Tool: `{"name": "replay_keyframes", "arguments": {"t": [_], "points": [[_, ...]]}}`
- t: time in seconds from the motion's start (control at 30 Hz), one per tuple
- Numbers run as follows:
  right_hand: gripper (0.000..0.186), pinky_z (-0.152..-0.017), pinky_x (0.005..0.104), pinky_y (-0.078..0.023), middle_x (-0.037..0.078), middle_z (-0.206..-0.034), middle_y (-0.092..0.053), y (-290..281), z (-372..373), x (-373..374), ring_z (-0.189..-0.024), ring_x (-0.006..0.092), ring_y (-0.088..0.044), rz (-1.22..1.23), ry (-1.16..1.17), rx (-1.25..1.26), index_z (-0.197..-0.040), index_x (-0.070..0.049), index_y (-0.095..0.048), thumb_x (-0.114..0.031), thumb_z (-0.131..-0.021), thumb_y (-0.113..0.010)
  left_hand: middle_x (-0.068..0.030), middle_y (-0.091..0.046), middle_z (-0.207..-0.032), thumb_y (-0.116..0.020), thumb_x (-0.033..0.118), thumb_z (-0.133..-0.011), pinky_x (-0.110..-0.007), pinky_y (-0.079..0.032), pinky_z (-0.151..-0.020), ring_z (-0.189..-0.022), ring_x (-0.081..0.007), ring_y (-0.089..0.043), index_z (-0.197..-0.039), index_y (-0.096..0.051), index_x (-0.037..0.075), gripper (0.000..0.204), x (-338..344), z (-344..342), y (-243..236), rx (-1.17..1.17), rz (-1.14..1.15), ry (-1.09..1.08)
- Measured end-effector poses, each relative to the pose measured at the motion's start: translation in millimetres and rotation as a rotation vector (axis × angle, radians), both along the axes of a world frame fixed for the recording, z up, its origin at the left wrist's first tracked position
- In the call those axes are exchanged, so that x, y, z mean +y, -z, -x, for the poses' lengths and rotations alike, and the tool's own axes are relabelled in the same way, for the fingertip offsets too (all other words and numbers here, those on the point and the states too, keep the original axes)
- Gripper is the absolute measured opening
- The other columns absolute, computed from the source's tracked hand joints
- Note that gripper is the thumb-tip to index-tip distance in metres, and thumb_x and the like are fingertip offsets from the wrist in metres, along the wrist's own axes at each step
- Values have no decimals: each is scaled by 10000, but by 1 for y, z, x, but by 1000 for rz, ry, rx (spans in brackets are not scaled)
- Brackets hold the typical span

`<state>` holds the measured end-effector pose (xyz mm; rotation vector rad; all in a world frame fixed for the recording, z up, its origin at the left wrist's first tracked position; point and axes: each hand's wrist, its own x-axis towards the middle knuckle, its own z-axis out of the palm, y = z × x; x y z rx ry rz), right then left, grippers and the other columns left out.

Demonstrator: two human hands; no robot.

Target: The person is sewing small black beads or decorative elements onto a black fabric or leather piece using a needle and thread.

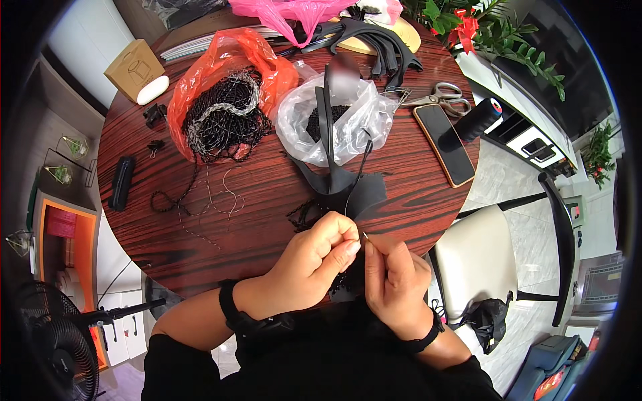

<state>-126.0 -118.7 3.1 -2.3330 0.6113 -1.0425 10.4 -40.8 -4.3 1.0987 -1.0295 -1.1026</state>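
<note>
My left hand (314, 264) is closed, thumb and forefinger pinched on a thin dark cord (349, 208) near the table's front edge. My right hand (398, 287) is closed just beside it, holding a small, thin metal item (365, 236), perhaps a needle, too small to make out surely. The cord runs up over a black, flat, flexible piece (371, 194) with long straps that lie on a clear plastic bag (364, 117) of black material. Dark braided strands (301, 215) lie beneath my hands, partly hidden.
On the round wooden table (254, 240) are a red bag of cords (221, 120), pink bag (294, 13), cardboard box (130, 70), black case (122, 182), clips, phone (443, 144), scissors (448, 100), thread spool (475, 120) and black curved pieces (381, 50). A chair (475, 260) and fan (57, 334) flank me.
</note>
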Motion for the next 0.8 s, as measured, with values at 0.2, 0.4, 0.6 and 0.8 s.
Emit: {"name": "replay_keyframes", "arguments": {"t": [0.2, 0.4, 0.6, 0.8], "points": [[163, -432, 319, -403, 82, -554, -522, 0, -1, 1, -453, 246, -530, 3, -10, 2, -911, -31, -555, 11, -771, -628, -2, -454, -740, -430, -7, -920, -208, -365, -566, -635, -59, -425, -932, -434, 19, 29, 1, -3, -2, -145, 18, 47], [89, -461, 268, -406, 96, -607, -555, -3, -2, 3, -483, 213, -554, -76, 10, 18, -857, -19, -555, 41, -804, -594, -5, -457, -733, -438, -6, -917, -206, -365, -554, -615, -59, -424, -932, -436, 17, 27, -1, 0, -2, -128, 37, 21], [70, -478, 258, -416, 94, -629, -570, -2, -2, 1, -503, 195, -566, -146, -12, -2, -864, -18, -553, 30, -823, -585, -12, -469, -782, -462, 1, -911, -202, -379, -573, -626, -57, -429, -931, -447, 16, 29, 0, 0, 0, -137, 49, -26], [92, -477, 274, -421, 93, -629, -572, -3, -1, -3, -505, 210, -566, -102, -31, 10, -885, -25, -556, 10, -816, -606, -22, -473, -890, -484, 9, -907, -191, -383, -584, -635, -51, -433, -936, -460, 26, 41, -4, -5, -2, -496, 246, -178]]}}
